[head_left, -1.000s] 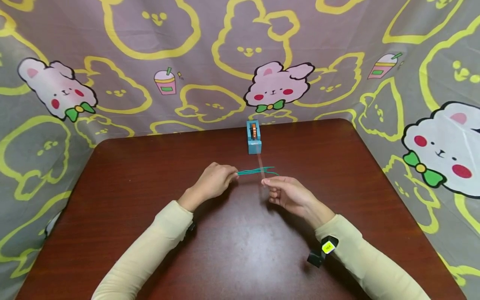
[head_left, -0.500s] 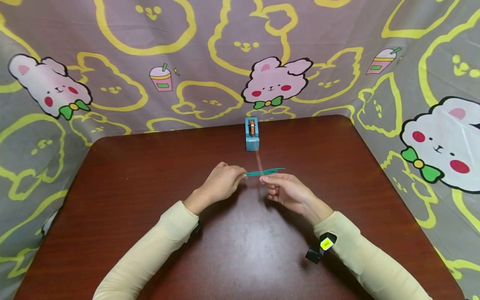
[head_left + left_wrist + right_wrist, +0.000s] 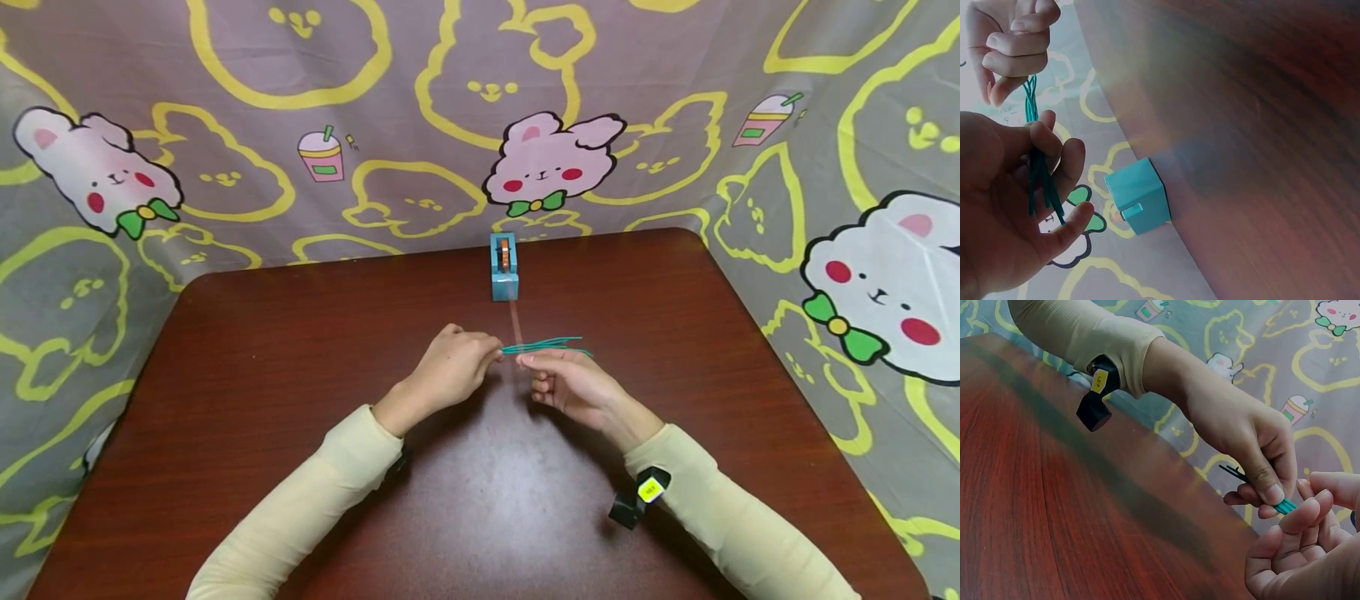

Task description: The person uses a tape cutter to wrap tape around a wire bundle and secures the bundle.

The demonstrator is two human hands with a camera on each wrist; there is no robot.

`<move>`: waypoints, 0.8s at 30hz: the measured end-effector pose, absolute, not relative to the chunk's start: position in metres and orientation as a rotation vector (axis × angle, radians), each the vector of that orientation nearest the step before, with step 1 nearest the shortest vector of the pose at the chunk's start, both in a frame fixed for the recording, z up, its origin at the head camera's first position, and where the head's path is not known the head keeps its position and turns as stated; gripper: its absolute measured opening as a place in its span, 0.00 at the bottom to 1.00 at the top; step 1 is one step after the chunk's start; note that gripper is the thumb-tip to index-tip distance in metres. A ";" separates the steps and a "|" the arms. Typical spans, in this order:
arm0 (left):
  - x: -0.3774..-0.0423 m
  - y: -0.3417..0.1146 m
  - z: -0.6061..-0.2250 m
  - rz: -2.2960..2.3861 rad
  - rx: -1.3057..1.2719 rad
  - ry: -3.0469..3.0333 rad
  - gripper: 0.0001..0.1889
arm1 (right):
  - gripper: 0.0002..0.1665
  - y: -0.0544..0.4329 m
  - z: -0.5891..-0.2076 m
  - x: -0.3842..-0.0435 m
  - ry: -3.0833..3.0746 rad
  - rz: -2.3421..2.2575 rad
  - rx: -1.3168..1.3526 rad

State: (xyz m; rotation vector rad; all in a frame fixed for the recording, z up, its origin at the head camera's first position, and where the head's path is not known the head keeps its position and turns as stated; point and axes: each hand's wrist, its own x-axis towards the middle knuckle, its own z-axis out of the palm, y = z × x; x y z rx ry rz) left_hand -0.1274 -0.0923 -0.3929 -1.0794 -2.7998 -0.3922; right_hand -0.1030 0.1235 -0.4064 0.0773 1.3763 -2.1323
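Observation:
In the head view, my left hand (image 3: 450,362) pinches one end of a bundle of thin green strands (image 3: 551,343), which points right above the table. My right hand (image 3: 577,387) pinches the free end of a clear tape strip (image 3: 515,321) between thumb and forefinger, its other fingers curled. That strip runs taut from a blue tape dispenser (image 3: 505,288) and crosses the bundle close to my left fingertips. Whether tape and strands touch, I cannot tell. Strand ends also stick out behind the left hand (image 3: 1004,206) in the left wrist view.
The dispenser, with an orange-cored roll, stands at the far edge of the dark brown table (image 3: 262,367). A patterned curtain (image 3: 420,83) rises behind and on both sides. Each wrist bears a small black camera (image 3: 626,510).
My left hand has moved right, carrying the green bundle farther across the tape strip. The right hand stays nearly in place, still pinching the tape's end. The view has shifted slightly.

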 end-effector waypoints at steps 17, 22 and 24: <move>-0.120 -0.090 -0.387 -0.398 -1.107 -2.740 0.06 | 0.15 0.121 -0.413 -0.102 1.368 -2.112 0.068; -0.119 -0.090 -0.386 -0.385 -1.118 -2.736 0.07 | 0.14 0.121 -0.414 -0.102 1.363 -2.114 0.069; -0.119 -0.090 -0.385 -0.390 -1.122 -2.737 0.06 | 0.14 0.121 -0.414 -0.103 1.364 -2.114 0.071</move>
